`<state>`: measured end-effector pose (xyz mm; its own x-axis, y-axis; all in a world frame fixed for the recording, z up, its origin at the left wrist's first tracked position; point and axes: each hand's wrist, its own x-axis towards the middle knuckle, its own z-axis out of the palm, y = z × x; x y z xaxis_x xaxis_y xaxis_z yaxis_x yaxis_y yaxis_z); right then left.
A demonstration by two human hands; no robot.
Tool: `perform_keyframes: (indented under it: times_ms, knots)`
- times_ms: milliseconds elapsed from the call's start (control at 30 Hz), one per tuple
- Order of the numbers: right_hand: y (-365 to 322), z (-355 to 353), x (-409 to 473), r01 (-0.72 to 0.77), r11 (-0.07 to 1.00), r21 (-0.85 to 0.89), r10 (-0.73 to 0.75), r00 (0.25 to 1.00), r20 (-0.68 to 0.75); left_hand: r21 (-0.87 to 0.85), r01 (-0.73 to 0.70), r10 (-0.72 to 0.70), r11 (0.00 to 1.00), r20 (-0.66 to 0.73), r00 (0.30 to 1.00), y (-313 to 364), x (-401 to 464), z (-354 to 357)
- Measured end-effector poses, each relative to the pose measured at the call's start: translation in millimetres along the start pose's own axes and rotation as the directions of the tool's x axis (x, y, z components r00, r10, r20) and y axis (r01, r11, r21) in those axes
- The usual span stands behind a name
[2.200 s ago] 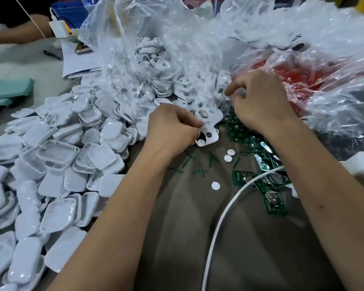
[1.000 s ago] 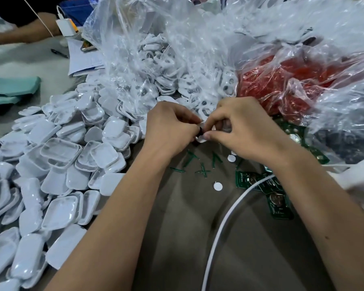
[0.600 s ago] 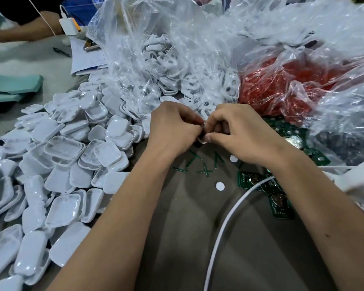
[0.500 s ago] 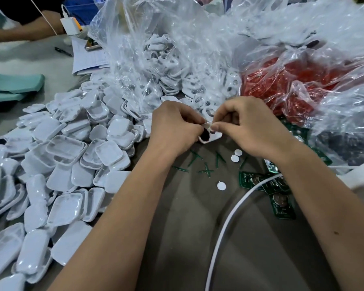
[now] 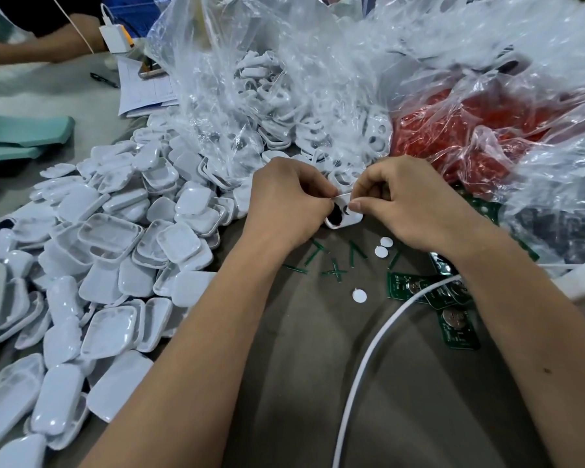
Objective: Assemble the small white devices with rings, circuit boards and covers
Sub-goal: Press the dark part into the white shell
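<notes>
Running up the brown table (image 5: 318, 383) nearest the camera is one white cable (image 5: 362, 363). Beyond it lie three white discs (image 5: 359, 295), several green strips (image 5: 333, 272) and a few green circuit boards (image 5: 456, 327); white covers (image 5: 108, 238), too many to count, heap at left. Farther on, left hand (image 5: 284, 204) and right hand (image 5: 412, 204) each pinch one white device (image 5: 347, 219) between curled fingertips, just above the table. Behind stand two clear bags (image 5: 267, 79).
</notes>
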<state>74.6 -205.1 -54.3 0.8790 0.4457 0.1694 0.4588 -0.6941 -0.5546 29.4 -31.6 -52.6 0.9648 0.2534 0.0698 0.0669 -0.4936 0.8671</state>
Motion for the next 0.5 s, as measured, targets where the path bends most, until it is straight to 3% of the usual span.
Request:
perform_keyframes:
  times_ms: [300, 500]
  knots:
    - [-4.0, 0.3, -2.3, 0.034, 0.998, -0.055, -0.036, 0.999, -0.040, 0.020, -0.027, 0.027, 0.999, 0.019, 0.999, 3.6, -3.5, -1.1]
    - [-3.2, 0.6, -3.2, 0.007, 1.000, -0.001, -0.007, 0.998, -0.064, -0.006, -0.017, 0.018, 1.000, 0.025, 1.000, 0.4, -1.7, -1.0]
